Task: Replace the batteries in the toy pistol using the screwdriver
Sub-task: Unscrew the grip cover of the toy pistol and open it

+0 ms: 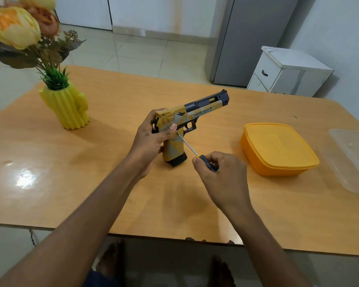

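While the left hand (151,137) clamped the toy pistol (180,129), the right hand (214,168) pinched the screwdriver (192,150) at its grip screw; an angled tip risked slipping.

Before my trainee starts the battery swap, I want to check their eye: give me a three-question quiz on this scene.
1. Which hand holds the screwdriver?
2. True or false: the orange container has its lid on.
3. Where does the screwdriver tip touch the toy pistol: A barrel, B grip, C muzzle?

Key: 1. The right hand; the left hand holds the pistol. 2. True. 3. B.
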